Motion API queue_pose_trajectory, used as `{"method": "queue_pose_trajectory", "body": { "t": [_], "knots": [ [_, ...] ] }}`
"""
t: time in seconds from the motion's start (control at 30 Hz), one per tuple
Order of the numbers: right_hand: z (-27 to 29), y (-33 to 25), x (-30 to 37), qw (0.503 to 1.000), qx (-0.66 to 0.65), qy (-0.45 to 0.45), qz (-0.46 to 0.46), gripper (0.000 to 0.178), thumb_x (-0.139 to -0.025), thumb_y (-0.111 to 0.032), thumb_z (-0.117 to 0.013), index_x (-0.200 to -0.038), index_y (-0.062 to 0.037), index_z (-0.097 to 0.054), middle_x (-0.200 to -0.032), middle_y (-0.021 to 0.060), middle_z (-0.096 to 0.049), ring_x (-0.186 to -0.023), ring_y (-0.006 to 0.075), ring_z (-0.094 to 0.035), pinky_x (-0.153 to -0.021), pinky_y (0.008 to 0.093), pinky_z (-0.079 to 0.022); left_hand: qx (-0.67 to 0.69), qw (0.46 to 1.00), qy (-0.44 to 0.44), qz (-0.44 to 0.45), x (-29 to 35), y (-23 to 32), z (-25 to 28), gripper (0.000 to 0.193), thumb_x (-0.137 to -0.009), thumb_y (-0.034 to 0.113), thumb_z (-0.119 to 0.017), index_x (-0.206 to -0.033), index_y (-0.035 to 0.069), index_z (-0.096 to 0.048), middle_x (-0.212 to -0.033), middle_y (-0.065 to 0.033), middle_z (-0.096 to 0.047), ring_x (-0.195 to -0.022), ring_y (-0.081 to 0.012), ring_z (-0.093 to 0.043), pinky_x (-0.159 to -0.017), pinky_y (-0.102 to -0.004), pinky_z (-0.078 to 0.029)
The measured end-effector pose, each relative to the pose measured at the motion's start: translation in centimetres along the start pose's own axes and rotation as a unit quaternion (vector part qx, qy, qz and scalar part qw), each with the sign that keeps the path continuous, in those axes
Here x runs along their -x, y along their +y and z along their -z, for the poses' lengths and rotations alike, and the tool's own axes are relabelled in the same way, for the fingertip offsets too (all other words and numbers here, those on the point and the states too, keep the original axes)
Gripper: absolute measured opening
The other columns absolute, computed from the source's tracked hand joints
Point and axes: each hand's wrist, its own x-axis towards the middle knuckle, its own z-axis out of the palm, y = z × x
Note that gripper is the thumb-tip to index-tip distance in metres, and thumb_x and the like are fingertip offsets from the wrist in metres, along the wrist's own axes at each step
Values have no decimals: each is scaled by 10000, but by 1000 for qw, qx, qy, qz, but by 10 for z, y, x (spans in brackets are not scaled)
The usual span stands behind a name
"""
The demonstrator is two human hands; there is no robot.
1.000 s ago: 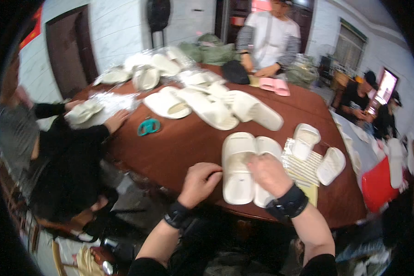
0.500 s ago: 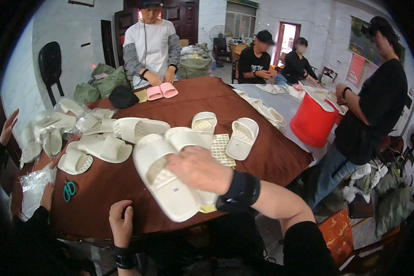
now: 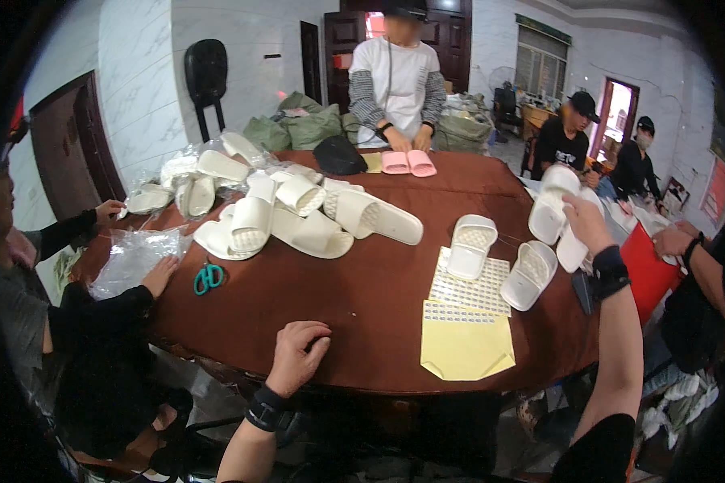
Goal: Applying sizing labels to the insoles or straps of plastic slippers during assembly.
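At the right end of the table my right hand (image 3: 588, 225) is closed on a pair of white slippers (image 3: 549, 211), held up off the cloth. My left hand (image 3: 298, 354) hovers by the table's near edge, half curled, thumb apart from the fingers, with nothing visible in it. Between my hands lie a sticker sheet (image 3: 469, 282) and a yellow backing sheet (image 3: 467, 346). One white slipper (image 3: 470, 249) rests partly on the stickers; another white slipper (image 3: 530, 276) lies to its right.
A heap of white slippers (image 3: 314, 233), some bagged, covers the left side of the brown cloth (image 3: 362, 314). Teal scissors (image 3: 209, 278) lie near a co-worker's hand (image 3: 161, 275) on clear bags (image 3: 137, 262). Opposite, another person handles pink slippers (image 3: 408, 163). A red bucket (image 3: 646, 270) stands right.
My right hand, with white slippers, has gone from the middle of the table to its right end. The sticker sheets are uncovered. My view has swung left.
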Motion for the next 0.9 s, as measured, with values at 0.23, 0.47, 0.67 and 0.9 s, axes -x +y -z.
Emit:
{"method": "queue_pose_trajectory", "body": {
  "t": [0.23,0.47,0.67,0.9],
  "knots": [
    [-16,-78,57,990,-61,-89,93,243,-881,-150,-618,-1058,-3,-693,-1016,205,-710,-951,386,-670,-844,453,-517,74,987,-130,61,-23,2,20,256,-911,162,-682,-1136,42,-680,-1128,-128,-685,-1007,-266,-659,-883,-379,-516],
    [1,-154,72,957,-49,-188,215,210,-879,-197,-633,-1006,-49,-710,-939,154,-717,-912,319,-656,-902,443,-422,3,995,-96,-38,-88,-11,38,288,-895,205,-662,-1095,-2,-665,-1038,-213,-666,-998,-388,-635,-875,-422,-520],
    [-1,-167,62,946,-16,-232,225,230,-893,-210,-631,-1043,-62,-725,-946,138,-723,-955,289,-653,-929,414,-391,-30,992,-111,52,-158,-40,25,442,-872,280,-689,-1155,-57,-650,-1088,-294,-660,-1029,-420,-644,-928,-432,-511],
    [-26,-175,26,946,-51,-265,182,298,-906,-225,-617,-1138,-55,-692,-1105,143,-700,-1069,298,-635,-963,436,-389,-132,987,-79,47,-201,-83,6,531,-874,295,-684,-1247,-69,-581,-1146,-312,-637,-1112,-443,-604,-989,-461,-476]
  ]
}}
